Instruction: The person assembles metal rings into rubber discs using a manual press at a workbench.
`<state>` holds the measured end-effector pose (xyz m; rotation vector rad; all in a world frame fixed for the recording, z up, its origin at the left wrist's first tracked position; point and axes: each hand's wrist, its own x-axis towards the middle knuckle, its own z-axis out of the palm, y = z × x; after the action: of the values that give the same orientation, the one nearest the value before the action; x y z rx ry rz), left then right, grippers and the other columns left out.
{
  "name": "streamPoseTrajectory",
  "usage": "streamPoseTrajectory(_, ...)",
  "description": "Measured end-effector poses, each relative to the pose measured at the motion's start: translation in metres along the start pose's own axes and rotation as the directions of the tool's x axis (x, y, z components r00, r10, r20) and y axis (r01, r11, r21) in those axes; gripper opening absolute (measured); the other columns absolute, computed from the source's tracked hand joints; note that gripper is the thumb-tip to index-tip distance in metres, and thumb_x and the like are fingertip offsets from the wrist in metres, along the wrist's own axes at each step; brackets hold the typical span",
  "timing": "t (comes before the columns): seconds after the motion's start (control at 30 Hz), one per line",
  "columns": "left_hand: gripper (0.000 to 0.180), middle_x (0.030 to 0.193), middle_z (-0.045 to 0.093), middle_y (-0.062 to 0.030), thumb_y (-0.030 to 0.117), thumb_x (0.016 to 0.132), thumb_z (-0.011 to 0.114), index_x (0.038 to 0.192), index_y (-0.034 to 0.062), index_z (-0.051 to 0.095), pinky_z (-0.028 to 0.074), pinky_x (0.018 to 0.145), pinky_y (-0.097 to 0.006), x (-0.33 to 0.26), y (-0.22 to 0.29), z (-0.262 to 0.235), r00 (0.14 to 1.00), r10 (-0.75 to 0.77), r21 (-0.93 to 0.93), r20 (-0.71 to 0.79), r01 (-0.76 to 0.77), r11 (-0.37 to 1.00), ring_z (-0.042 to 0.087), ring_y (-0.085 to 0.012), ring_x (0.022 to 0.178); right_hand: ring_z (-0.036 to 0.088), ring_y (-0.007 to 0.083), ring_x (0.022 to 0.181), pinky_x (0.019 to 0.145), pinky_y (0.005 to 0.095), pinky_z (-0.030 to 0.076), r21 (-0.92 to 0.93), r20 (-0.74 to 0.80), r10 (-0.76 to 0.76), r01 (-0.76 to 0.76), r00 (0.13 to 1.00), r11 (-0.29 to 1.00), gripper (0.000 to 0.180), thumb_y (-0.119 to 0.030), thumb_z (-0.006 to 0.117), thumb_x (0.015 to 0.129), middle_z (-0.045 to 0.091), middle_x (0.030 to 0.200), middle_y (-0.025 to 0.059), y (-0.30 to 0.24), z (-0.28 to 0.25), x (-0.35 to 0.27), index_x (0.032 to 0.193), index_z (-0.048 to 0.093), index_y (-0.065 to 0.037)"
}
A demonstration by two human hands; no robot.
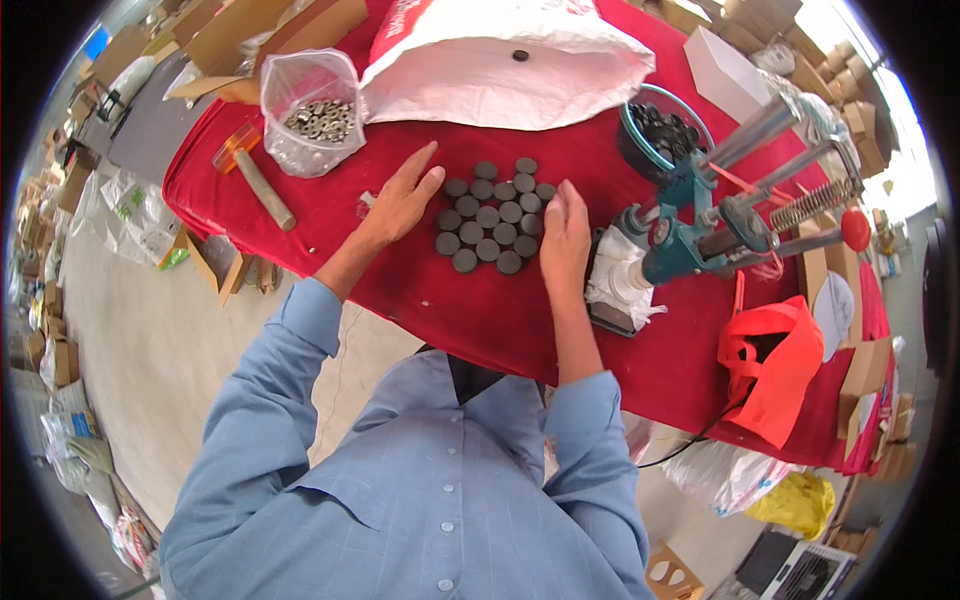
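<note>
My left hand [399, 205] has its fingers [413, 164] spread and empty beside dark discs [487, 217] lying flat on the red-covered worktop [400, 280]; my right hand [566, 240] curves at their right edge, its grip unclear. They look stiff, light, best pinched by the rims. Beyond lies a white sack [490, 85].

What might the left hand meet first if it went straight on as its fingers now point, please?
The left hand would probably meet the near edge of the white sack, though depth is unclear.

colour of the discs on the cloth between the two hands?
The discs are dark grey; best seen in the head view.
</note>
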<state>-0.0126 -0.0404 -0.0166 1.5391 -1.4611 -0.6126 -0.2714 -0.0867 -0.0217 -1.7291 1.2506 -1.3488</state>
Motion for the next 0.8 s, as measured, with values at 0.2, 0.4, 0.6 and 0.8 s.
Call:
streamPoseTrajectory(0.2,0.062,0.166,0.042,-0.0223,0.035,0.113,0.050,0.162,-0.0014,0.039,0.027,0.129,-0.039,-0.024,0.000,0.011,0.997,-0.081,-0.277,0.011,0.081,0.957,0.037,-0.0307,0.157,0.059,0.0426,0.133,0.115,0.0474,0.045,-0.189,0.229,-0.024,0.068,0.973,0.980,0.044,-0.025,0.051,0.108,0.064,0.140,0.0267,0.019,0.030,0.065,0.142,0.062,0.001)
streamPoseTrajectory(0.4,0.064,0.166,0.040,-0.0258,0.038,0.113,0.047,0.161,-0.0037,0.039,0.026,0.130,-0.041,-0.013,0.009,0.030,0.999,0.006,-0.218,0.051,0.005,0.976,0.034,-0.0352,0.158,0.062,0.0353,0.134,0.114,0.0430,0.046,-0.038,0.398,-0.030,0.049,0.917,0.998,0.042,-0.023,0.050,0.109,0.066,0.140,0.0230,0.014,0.040,0.044,0.142,0.063,-0.001)
streamPoseTrajectory(0.6,0.063,0.163,0.043,-0.0273,0.038,0.112,0.047,0.158,-0.0046,0.043,0.028,0.129,-0.045,0.019,-0.004,0.040,0.972,0.222,-0.013,0.083,-0.222,0.975,0.037,-0.0385,0.156,0.066,0.0309,0.129,0.112,0.0399,0.049,-0.032,0.141,0.077,-0.073,0.987,0.997,0.040,-0.018,0.048,0.111,0.067,0.139,0.0220,0.006,-0.008,0.005,0.142,0.061,0.003)
streamPoseTrajectory(0.8,0.056,0.160,0.050,-0.0220,0.035,0.110,0.050,0.152,-0.0018,0.052,0.032,0.127,-0.048,0.026,0.000,0.052,0.925,0.314,0.212,0.213,-0.358,0.909,0.043,-0.0389,0.151,0.063,0.0334,0.131,0.109,0.0426,0.054,-0.105,0.092,0.066,-0.056,0.994,0.993,0.055,0.002,0.061,0.093,0.060,0.143,0.0217,-0.010,-0.023,-0.073,0.147,0.053,0.004)
